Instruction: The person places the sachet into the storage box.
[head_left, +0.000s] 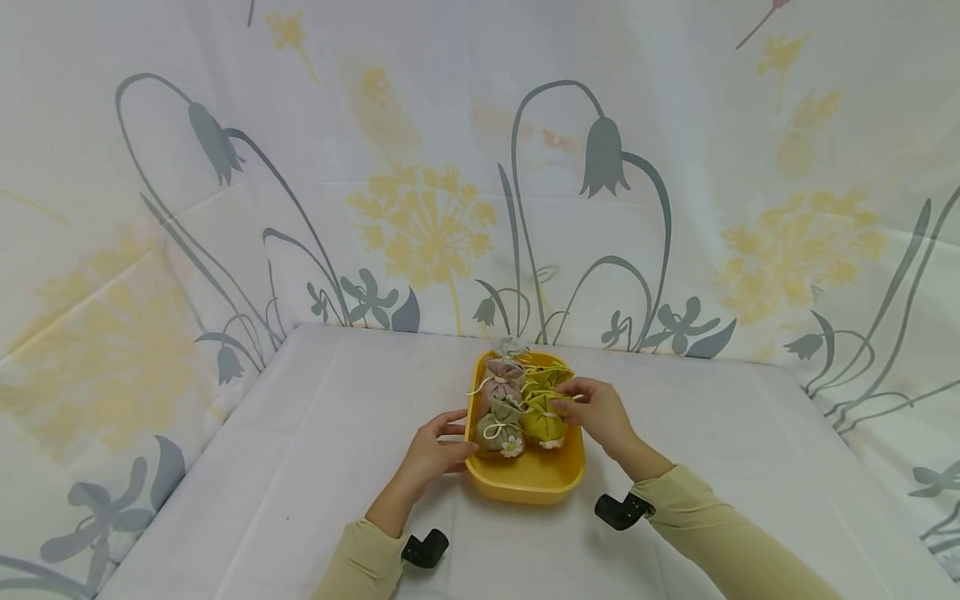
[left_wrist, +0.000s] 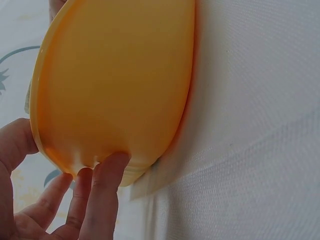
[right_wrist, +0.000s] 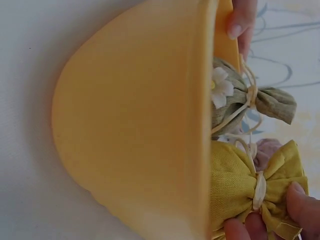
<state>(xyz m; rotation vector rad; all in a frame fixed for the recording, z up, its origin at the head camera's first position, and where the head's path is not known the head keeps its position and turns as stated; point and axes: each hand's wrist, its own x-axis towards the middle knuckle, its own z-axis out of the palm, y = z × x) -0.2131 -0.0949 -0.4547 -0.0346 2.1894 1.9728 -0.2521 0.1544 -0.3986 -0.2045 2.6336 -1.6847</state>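
Observation:
A yellow plastic tub [head_left: 525, 485] holds several small drawstring sachets. My left hand [head_left: 432, 452] grips its left wall, thumb over the rim and fingers [left_wrist: 107, 185] spread against the outside. At the right side, my right hand [head_left: 600, 414] pinches the gathered top of a yellow-green sachet [right_wrist: 232, 172], which sits inside the tub. Beside it lies a grey-green sachet [head_left: 497, 432] with a white flower and a cream cord bow. Behind these are a pink sachet [head_left: 504, 379], a pale grey one [head_left: 510, 347] and another yellow-green sachet [head_left: 553, 375].
The tub stands on a white-covered table [head_left: 337, 467], toward its far edge. A white cloth backdrop [head_left: 465, 100] printed with grey and yellow flowers rises behind and at both sides. Black wrist cameras sit at both sleeves.

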